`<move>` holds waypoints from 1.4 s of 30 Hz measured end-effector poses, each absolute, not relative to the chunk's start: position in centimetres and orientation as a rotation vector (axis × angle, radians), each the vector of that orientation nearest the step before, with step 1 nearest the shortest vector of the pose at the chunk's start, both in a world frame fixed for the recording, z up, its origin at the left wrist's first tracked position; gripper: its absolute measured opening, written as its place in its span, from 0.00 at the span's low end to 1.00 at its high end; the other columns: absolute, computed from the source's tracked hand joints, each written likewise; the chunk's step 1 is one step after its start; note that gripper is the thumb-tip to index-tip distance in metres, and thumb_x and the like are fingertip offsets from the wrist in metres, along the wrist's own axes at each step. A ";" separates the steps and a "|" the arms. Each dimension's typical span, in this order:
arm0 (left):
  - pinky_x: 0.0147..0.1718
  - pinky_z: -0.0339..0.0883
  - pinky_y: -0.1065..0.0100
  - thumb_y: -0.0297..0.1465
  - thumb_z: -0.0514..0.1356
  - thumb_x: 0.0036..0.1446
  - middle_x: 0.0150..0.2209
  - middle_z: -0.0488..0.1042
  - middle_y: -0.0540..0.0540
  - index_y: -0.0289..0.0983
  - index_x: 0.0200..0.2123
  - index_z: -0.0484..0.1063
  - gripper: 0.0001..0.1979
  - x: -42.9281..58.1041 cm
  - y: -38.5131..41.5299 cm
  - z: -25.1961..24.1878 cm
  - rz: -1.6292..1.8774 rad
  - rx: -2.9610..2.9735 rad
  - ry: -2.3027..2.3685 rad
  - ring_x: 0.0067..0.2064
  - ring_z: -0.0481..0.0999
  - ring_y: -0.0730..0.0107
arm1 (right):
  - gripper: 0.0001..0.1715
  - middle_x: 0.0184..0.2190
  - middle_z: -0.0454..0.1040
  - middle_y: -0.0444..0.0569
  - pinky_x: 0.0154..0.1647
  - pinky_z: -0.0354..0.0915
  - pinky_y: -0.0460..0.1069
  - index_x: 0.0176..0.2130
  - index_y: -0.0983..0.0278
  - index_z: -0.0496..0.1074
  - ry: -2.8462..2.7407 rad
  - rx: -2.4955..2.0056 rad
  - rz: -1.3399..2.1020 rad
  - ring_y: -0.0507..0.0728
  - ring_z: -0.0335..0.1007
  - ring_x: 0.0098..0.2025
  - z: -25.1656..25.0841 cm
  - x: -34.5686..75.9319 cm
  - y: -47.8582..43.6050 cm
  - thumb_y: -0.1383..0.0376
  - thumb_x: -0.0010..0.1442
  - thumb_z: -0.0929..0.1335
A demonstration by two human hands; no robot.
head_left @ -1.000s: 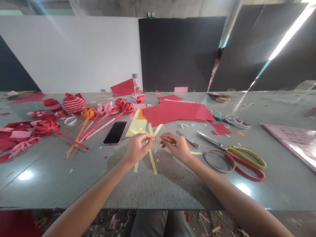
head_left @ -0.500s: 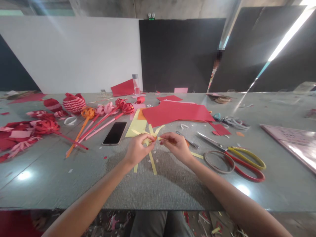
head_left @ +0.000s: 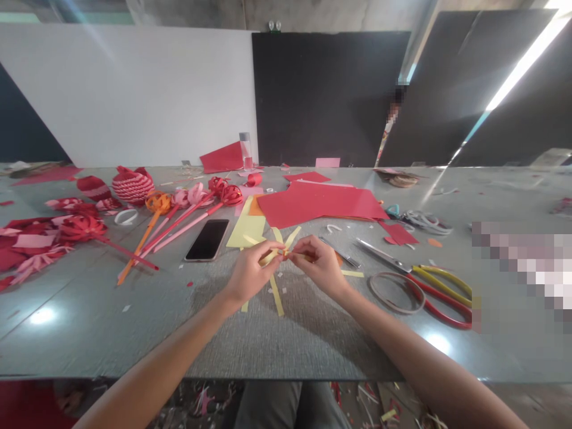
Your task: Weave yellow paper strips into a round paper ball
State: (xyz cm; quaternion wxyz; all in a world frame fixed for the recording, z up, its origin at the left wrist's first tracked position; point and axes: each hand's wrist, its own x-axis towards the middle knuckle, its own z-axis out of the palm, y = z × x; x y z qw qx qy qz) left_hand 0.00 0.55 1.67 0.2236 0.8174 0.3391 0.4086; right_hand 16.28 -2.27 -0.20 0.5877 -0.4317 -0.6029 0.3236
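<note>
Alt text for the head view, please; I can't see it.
A person's left hand and right hand pinch yellow paper strips over a gray table. Paper balls on sticks and a smartphone lie to the left, red paper sheets beyond, and red-and-yellow-handled scissors to the right.

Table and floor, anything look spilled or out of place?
No spill shows. Paper scraps lie strewn below the table, as if dropped, and tiny bits lie loose beside the yellow strips.

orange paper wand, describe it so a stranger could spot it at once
On the grey table, find the phone. Left of and behind it lie several ball-headed wands. The orange paper wand has an orange ball and stick; its neighbours are red and pink.
</note>
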 end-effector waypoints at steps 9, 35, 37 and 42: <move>0.32 0.67 0.72 0.30 0.57 0.54 0.33 0.76 0.48 0.38 0.36 0.71 0.06 0.0 0.7 1.3 1.068 2.229 0.963 0.33 0.75 0.73 | 0.08 0.26 0.71 0.44 0.27 0.65 0.46 0.30 0.61 0.62 -1.506 -1.037 0.663 0.51 0.71 0.29 -0.3 16.6 -2.1 0.64 0.49 0.68; 0.33 0.70 0.71 0.31 0.56 0.53 0.30 0.76 0.47 0.36 0.32 0.73 0.07 0.2 0.1 2.3 1.030 2.072 0.925 0.32 0.76 0.72 | 0.08 0.25 0.69 0.43 0.32 0.68 0.48 0.29 0.60 0.61 -1.560 -1.105 0.593 0.51 0.69 0.29 -0.2 16.5 -2.2 0.65 0.49 0.67; 0.32 0.70 0.72 0.31 0.56 0.53 0.30 0.76 0.47 0.36 0.32 0.73 0.07 0.2 0.1 2.3 1.034 2.044 0.924 0.31 0.75 0.72 | 0.08 0.25 0.69 0.43 0.32 0.67 0.48 0.29 0.60 0.61 -1.564 -1.146 0.576 0.52 0.69 0.29 -0.3 16.6 -2.2 0.64 0.49 0.67; 0.23 0.65 0.74 0.33 0.58 0.51 0.24 0.74 0.49 0.35 0.36 0.70 0.09 0.1 0.3 2.2 0.980 1.976 0.941 0.25 0.72 0.74 | 0.09 0.26 0.71 0.44 0.31 0.65 0.47 0.30 0.61 0.62 -1.619 -1.203 0.533 0.52 0.69 0.29 -0.3 16.8 -2.2 0.63 0.49 0.68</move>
